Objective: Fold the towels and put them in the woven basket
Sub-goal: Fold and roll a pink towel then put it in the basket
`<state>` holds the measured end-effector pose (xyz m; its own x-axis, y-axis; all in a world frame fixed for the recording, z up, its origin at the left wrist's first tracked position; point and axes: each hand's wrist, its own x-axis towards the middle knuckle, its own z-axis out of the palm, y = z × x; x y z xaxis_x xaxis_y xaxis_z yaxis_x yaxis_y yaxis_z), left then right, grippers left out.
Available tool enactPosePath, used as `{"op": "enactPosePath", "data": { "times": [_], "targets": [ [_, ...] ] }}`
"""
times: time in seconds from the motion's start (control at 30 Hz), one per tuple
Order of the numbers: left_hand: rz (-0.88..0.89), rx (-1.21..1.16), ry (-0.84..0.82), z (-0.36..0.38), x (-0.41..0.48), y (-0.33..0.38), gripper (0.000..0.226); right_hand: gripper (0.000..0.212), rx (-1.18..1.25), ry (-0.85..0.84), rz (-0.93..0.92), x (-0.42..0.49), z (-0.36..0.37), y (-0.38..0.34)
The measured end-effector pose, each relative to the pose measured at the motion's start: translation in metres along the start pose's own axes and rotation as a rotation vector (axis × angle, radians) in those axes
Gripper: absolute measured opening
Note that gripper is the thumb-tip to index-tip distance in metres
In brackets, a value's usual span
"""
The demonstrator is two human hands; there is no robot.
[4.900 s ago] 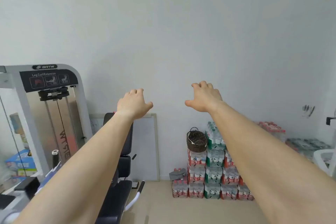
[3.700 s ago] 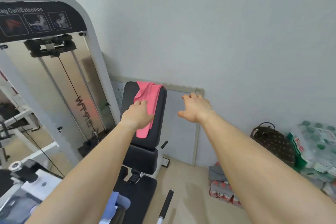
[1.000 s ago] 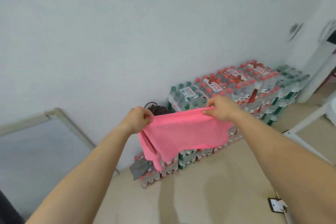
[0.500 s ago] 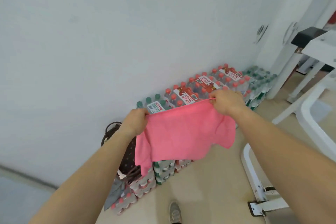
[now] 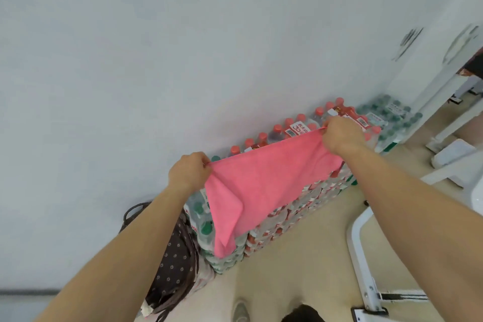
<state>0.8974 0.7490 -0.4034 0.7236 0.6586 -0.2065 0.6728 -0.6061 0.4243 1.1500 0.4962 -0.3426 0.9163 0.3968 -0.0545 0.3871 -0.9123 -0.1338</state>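
A person is standing and looking down along their own two bare arms, which are reaching forward toward a pale wall (image 5: 183,47). A pink towel (image 5: 261,178) is hanging in the air between the hands, with its top edge pulled taut on a slant. The left hand (image 5: 189,171), at the towel's 9 o'clock corner, is pinching that corner between curled fingers and thumb. The right hand (image 5: 342,134), at the towel's 2 o'clock corner, is gripping the other top corner the same way. Below the left hand a flap of cloth is doubling over on itself and drooping to a point at about 7 o'clock.

Shrink-wrapped packs of bottled water (image 5: 287,217) are sitting stacked along the wall behind the towel. At 7 o'clock in the view a dark brown container with a dotted lining and a loop handle is sitting next to the packs. It is probably the woven basket (image 5: 175,261). The left forearm is hiding most of it, and its inside is not showing. A white metal frame (image 5: 363,264) is standing on the floor (image 5: 300,269) at 4 o'clock.

The task appears to be just starting. This towel is being held up and stretched out, with no neat fold made yet, and nothing is showing in the basket. Folding it, lowering it into the basket and handling any other towels, none of which are in view, are all still to come.
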Motion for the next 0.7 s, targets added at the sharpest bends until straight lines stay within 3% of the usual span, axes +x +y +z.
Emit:
{"op": "enactPosePath", "data": {
  "times": [0.17,0.47,0.6,0.7],
  "targets": [
    [-0.177,-0.184,0.08,0.014,0.032,0.003,0.018,0.027,0.106,0.01,-0.104,0.062,0.029,-0.014],
    [-0.466,-0.24,0.241,0.05,0.079,0.006,0.023,0.03,0.172,-0.085,-0.33,0.176,0.1,-0.048],
    [-0.51,-0.248,0.209,0.063,0.078,0.014,0.038,0.039,0.191,-0.19,-0.338,0.168,0.12,-0.06],
    [-0.498,-0.19,0.197,0.075,0.059,0.025,0.032,0.034,0.111,-0.182,-0.37,0.135,0.128,-0.068]
  ]
}}
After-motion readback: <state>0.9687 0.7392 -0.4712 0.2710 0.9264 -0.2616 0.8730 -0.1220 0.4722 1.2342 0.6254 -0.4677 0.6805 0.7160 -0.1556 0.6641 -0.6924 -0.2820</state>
